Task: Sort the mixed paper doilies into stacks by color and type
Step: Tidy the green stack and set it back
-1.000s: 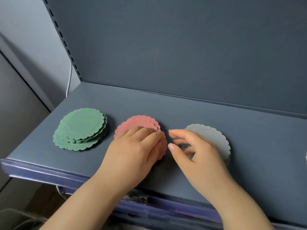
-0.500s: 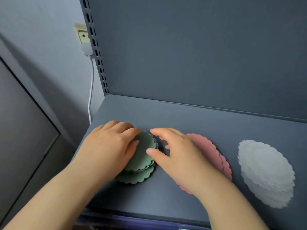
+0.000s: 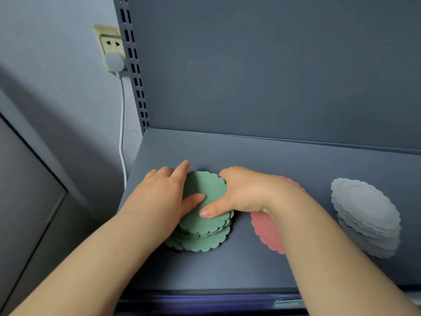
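Both hands close on the green doilies point(image 3: 206, 233), a loose stack of round paper pieces with scalloped edges and a fine embossed pattern. It sits on the left part of the shelf point(image 3: 250, 265), and its lower sheets are fanned out toward the near side.

The left hand point(image 3: 159, 197) cups the stack's left edge. Its fingers curl round the far-left rim, with the index finger reaching out past it, and its thumb presses flat on the top sheet. The right hand point(image 3: 246, 192) grips the stack from the right. Its fingers wrap over the far-right rim and its thumb lies across the top sheet, close to the left thumb.

Just to the right lie the pink doilies point(image 3: 266, 229), of the same scalloped round shape, largely covered by the right wrist and forearm. Further right, well apart from the green stack, the pale grey doilies point(image 3: 366, 217) form a taller pile whose sheets slide toward the near-right.

The shelf is smooth, matte, dark blue-grey, and it meets a plain back panel point(image 3: 273, 76) of the same colour. A perforated upright point(image 3: 134, 65) with rows of slots stands at the far-left corner. On the wall beside it are a cream socket point(image 3: 110, 44) and a round white plug point(image 3: 114, 61), and a white cable point(image 3: 123, 124) hangs down from the plug.
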Demonstrator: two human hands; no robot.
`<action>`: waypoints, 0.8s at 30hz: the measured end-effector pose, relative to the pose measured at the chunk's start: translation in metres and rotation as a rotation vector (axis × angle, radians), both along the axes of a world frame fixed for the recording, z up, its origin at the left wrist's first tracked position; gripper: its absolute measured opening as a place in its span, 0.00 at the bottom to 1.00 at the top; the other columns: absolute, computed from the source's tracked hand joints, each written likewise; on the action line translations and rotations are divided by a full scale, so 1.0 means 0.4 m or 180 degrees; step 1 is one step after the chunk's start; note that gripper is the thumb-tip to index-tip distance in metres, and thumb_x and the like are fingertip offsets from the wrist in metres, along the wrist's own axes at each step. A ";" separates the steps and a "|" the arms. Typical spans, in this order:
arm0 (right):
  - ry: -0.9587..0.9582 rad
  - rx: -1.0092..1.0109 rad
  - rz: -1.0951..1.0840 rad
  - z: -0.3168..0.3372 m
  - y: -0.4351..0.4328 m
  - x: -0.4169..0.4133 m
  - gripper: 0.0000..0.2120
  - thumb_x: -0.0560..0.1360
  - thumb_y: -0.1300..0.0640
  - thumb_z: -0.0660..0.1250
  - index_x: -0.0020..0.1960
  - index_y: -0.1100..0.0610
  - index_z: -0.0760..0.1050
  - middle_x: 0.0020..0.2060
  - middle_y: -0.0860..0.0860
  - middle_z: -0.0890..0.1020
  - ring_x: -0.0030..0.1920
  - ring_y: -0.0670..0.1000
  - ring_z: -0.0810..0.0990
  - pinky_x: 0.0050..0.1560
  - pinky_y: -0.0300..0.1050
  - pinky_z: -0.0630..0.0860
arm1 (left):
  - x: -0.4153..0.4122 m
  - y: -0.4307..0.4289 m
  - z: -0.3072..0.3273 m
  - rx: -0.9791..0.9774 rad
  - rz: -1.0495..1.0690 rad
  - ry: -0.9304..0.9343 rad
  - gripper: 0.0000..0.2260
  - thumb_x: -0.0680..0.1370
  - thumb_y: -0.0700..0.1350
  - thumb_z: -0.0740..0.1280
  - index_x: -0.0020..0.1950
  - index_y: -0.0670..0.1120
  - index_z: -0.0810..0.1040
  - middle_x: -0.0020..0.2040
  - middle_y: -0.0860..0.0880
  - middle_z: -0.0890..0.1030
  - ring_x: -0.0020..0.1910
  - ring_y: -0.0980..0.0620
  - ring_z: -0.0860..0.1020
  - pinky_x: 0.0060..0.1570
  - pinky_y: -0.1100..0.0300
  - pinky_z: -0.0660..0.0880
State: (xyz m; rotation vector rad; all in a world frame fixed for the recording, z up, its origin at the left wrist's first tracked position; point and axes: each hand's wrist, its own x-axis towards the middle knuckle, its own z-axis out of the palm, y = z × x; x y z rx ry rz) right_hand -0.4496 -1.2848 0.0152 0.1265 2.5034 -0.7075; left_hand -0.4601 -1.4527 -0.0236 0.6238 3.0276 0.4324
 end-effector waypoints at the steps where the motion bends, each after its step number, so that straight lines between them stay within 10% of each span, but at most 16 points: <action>1: 0.0123 0.0001 -0.0057 -0.003 -0.004 0.010 0.33 0.58 0.38 0.75 0.56 0.52 0.71 0.52 0.46 0.76 0.51 0.49 0.76 0.51 0.46 0.73 | -0.001 -0.005 0.002 0.0031 0.0033 -0.0046 0.35 0.74 0.65 0.57 0.76 0.51 0.52 0.65 0.49 0.70 0.65 0.48 0.67 0.59 0.60 0.63; 8: 0.0977 -0.0892 -0.0445 -0.019 -0.010 0.103 0.23 0.62 0.44 0.74 0.50 0.44 0.66 0.47 0.40 0.76 0.46 0.40 0.76 0.41 0.38 0.74 | 0.021 -0.043 0.047 0.1719 -0.0116 -0.0885 0.26 0.61 0.66 0.66 0.55 0.59 0.72 0.45 0.62 0.79 0.45 0.65 0.77 0.44 0.68 0.73; 12: 0.2215 -0.0984 -0.0686 -0.012 -0.007 0.126 0.20 0.64 0.49 0.73 0.45 0.41 0.63 0.40 0.36 0.76 0.40 0.36 0.74 0.36 0.29 0.69 | 0.054 -0.025 0.089 0.2670 -0.0433 -0.0353 0.16 0.65 0.56 0.68 0.52 0.61 0.73 0.48 0.63 0.80 0.47 0.65 0.77 0.46 0.74 0.70; 24: 0.2439 -0.1499 -0.0881 -0.087 -0.035 0.148 0.23 0.67 0.62 0.69 0.47 0.34 0.68 0.43 0.39 0.79 0.45 0.39 0.77 0.43 0.31 0.73 | 0.087 -0.007 0.043 0.2486 -0.0560 -0.0506 0.34 0.70 0.47 0.73 0.70 0.61 0.61 0.57 0.61 0.74 0.60 0.63 0.72 0.57 0.76 0.65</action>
